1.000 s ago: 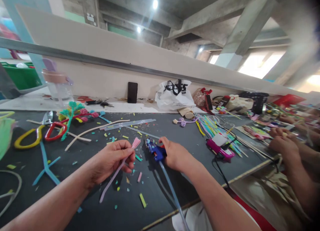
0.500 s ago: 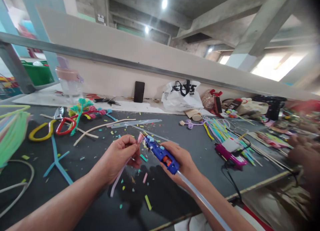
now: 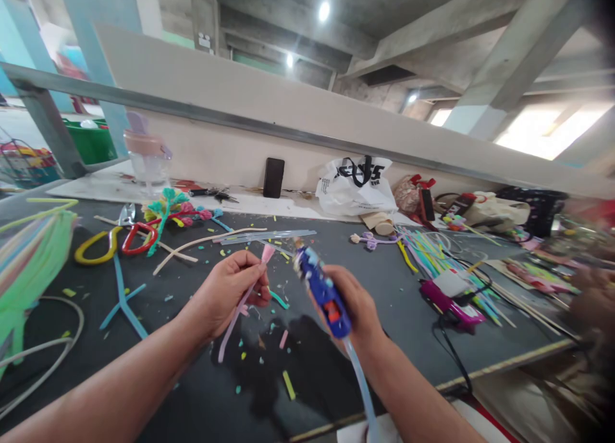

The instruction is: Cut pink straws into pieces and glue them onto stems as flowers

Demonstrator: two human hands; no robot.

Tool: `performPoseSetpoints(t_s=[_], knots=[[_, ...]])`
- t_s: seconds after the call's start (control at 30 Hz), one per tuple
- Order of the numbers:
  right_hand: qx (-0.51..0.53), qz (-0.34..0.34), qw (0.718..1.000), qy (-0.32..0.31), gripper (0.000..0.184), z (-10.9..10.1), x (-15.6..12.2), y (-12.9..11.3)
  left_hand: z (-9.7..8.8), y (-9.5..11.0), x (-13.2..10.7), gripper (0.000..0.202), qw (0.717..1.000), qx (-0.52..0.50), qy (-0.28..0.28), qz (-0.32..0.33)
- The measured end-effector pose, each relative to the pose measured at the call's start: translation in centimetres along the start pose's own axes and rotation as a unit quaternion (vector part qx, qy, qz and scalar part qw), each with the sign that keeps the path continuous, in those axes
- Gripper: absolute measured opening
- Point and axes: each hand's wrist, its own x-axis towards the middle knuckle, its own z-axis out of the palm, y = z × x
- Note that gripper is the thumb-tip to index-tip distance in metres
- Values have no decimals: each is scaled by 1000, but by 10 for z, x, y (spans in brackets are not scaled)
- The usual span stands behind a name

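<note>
Dark table [image 3: 408,321]: beneath everything. Blue glue gun [image 3: 321,286], the landmark: right hand [image 3: 355,302] wrapped around its body, seemingly to keep fingers off the nozzle; long axis slanting, nozzle upward, away and leftward; clear glue stick [image 3: 360,379] trailing nearward. Lilac strip [image 3: 233,324]: left of the gun, not touching; pinched tight by the left hand [image 3: 240,280], presumably for steadiness; long axis oblique, flared pink tip [image 3: 268,254] up and away. Yellow-green scrap [image 3: 289,385]: nearward of the gun.
</note>
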Motion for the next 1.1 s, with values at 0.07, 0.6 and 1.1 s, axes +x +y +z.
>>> performPoseSetpoints(t_s=[0.07,0.6,1.1], knots=[[59,-45,996,-57,24,2,-4,-10,1,0,0,20,1000,5,3,6],[35,-23,995,-94,15,9,-9,-14,3,1,-2,19,998,44,19,47],[-10,-23,995,-100,8,7,-9,-14,2,-2,-1,18,997,60,13,50]])
